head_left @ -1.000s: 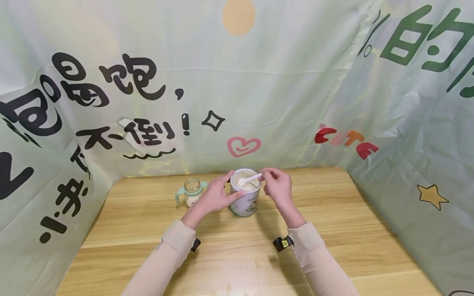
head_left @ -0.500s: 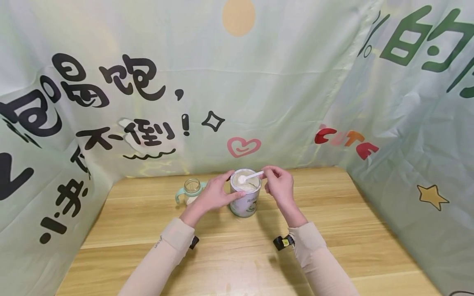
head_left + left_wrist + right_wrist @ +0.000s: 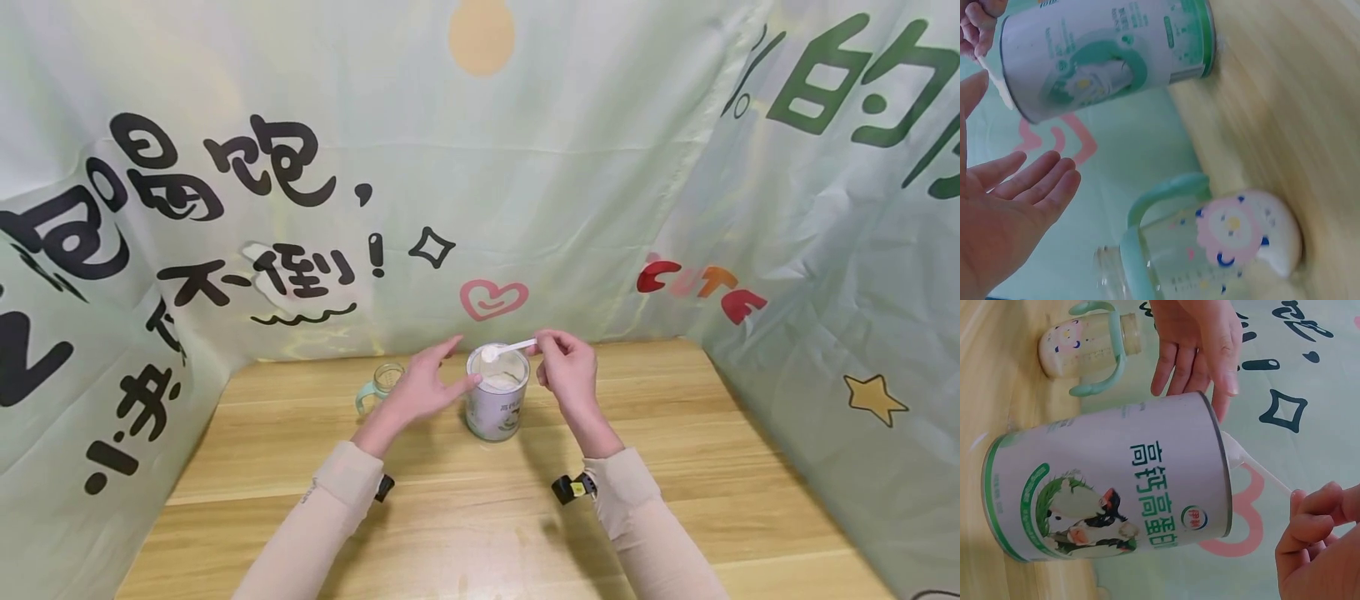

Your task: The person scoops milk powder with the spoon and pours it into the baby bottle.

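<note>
A milk powder can (image 3: pixel 497 417) with a cow printed on its side (image 3: pixel 1088 506) stands open on the table, powder inside. My right hand (image 3: pixel 570 373) pinches the handle of a white measuring scoop (image 3: pixel 513 347), whose bowl, heaped with powder, is over the can's mouth. To the can's left, my left hand (image 3: pixel 425 385) has its fingers spread, with a gap to the can wall in the left wrist view. Behind that hand is a clear baby bottle (image 3: pixel 1197 250) with mint-green handles, lidless, with pale contents at its bottom; the hand partly hides it in the head view.
The wooden table (image 3: pixel 465 517) backs onto a pale green printed cloth (image 3: pixel 585 208), which also rises along both sides. A dark camera (image 3: pixel 572 489) is strapped at the right wrist.
My left hand has let go of the can and moved left, covering more of the bottle. The scoop has risen from the powder to rim height in my right hand.
</note>
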The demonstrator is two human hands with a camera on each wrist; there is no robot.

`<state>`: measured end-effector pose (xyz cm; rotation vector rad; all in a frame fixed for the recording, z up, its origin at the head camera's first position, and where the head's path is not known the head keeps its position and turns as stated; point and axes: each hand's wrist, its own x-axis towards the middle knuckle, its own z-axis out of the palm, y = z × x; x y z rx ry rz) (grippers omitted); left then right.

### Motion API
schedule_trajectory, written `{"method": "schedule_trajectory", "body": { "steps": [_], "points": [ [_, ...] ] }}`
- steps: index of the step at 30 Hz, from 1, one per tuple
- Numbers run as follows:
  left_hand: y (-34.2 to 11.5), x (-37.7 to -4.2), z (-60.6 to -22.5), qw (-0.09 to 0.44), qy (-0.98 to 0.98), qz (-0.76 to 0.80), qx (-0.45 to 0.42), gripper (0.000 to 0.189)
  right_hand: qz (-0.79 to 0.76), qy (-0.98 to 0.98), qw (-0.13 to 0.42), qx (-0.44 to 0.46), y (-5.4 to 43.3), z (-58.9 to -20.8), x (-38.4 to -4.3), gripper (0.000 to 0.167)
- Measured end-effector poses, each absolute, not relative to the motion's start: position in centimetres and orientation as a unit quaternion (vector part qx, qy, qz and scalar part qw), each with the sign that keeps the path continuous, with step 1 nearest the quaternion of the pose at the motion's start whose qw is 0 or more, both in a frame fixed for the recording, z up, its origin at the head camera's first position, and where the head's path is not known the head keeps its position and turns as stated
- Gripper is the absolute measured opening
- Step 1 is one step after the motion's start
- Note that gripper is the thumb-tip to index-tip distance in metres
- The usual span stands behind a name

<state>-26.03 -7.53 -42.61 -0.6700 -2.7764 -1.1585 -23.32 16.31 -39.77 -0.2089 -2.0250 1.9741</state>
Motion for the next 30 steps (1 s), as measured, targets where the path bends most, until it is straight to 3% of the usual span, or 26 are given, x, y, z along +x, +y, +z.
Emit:
{"method": "schedule_trajectory", "body": {
  "steps": [10, 30],
  "points": [
    [-10.8, -26.4, -41.6, 0.075, -0.887, -0.403, -0.212, 0.082, 0.708, -0.687, 0.15, -0.069, 15.0, -38.7, -23.2, 0.023],
    [-15.2, -25.8, -41.5, 0.093, -0.908, -0.377, -0.158, 0.077, 0.728, -0.673, 0.123, -0.028, 10.7, -38.4, -23.8, 0.02]
  ]
}}
